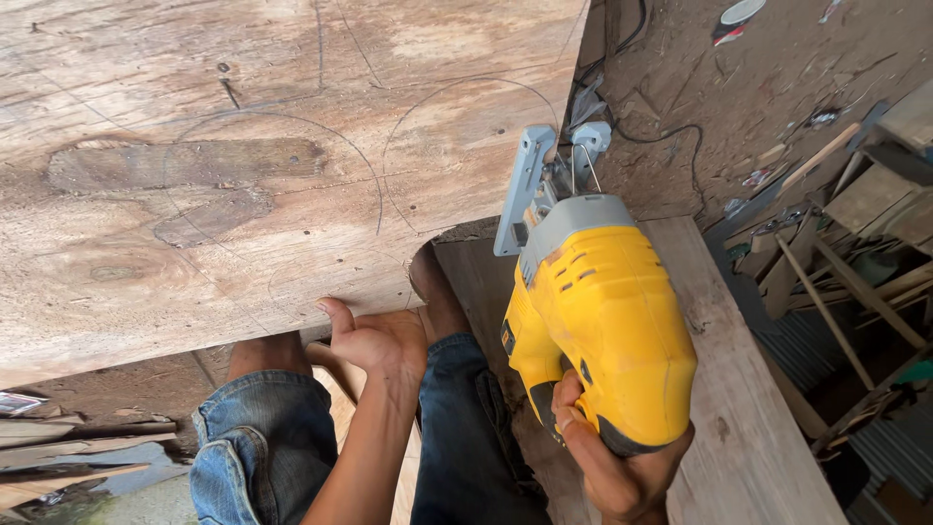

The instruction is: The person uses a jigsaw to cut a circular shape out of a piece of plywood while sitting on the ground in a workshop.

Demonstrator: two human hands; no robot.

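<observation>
Fingers (573, 420) wrap the yellow jigsaw (593, 331) beside the plywood sheet (243, 165).

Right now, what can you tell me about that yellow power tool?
The yellow jigsaw has a bulky yellow plastic body with vent slots, a grey collar and a pale grey metal base plate at its front. The right hand grips its dark handle from below. Its nose and base plate meet the right edge of the plywood sheet, near pencilled curves. It hangs tilted above a wooden plank. A black cable trails away behind it over the dirt floor.
</observation>
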